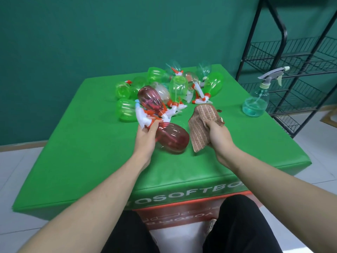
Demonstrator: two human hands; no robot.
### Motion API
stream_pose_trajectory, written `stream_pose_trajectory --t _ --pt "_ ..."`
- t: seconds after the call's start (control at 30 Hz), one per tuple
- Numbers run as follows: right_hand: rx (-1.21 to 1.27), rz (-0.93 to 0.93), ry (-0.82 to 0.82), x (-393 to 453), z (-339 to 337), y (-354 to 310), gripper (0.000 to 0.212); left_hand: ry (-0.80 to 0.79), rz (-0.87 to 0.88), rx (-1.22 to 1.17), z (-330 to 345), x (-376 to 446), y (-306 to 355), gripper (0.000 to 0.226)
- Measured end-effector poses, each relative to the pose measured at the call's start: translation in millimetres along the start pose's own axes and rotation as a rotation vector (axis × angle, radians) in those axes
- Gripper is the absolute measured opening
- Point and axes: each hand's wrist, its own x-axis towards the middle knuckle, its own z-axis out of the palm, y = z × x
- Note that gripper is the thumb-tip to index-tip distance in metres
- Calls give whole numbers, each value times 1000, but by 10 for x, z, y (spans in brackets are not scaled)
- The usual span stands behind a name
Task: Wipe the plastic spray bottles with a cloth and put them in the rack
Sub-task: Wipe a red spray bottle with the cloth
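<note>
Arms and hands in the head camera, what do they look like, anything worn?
Both forearms are bare, with no sleeves in view. The left hand and right hand wear no gloves, rings or watch. Black trousers cover the legs below.

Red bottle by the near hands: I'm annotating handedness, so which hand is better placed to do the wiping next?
The right hand. It already grips the brown cloth right beside the red bottle, while the left hand holds that bottle at its neck, steadying it.

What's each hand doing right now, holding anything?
Left hand: grips the red spray bottle near its neck.
Right hand: grips the brown cloth.
</note>
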Motion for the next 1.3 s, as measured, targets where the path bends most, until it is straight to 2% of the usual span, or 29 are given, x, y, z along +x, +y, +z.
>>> stream_pose_trajectory --t 0.33,0.43,0.5,0.6,0.7,0.87,0.93,1.07,1.2,1.3 --pt "-18 -43 -102 -53 274 -69 12 -250 321 429 -79 -5 186 25" --pt "57 -18 -121 -44 350 -96 14 -353 380 533 -36 -1 179 22" --pt "125 -13 -129 -24 384 -131 15 -357 391 606 25 14 171 22" --pt "202 4 -156 -13 411 -217 17 -387 419 809 112 28 164 19" --pt "293 30 -177 22 412 -290 22 -483 475 955 145 65 195 16" --pt "322 69 -246 79 351 -343 35 -563 535 952 134 100 229 34" --pt "317 103 -263 92 334 -342 36 -553 539 953 147 76 200 32" --pt "327 165 -295 113 260 -307 24 -538 545 1021 285 21 124 29" --pt "401 201 -311 125 91 -307 31 -522 572 1136 387 24 97 31" --pt "454 236 -322 150 -48 -313 42 -556 511 1121 406 65 149 20"
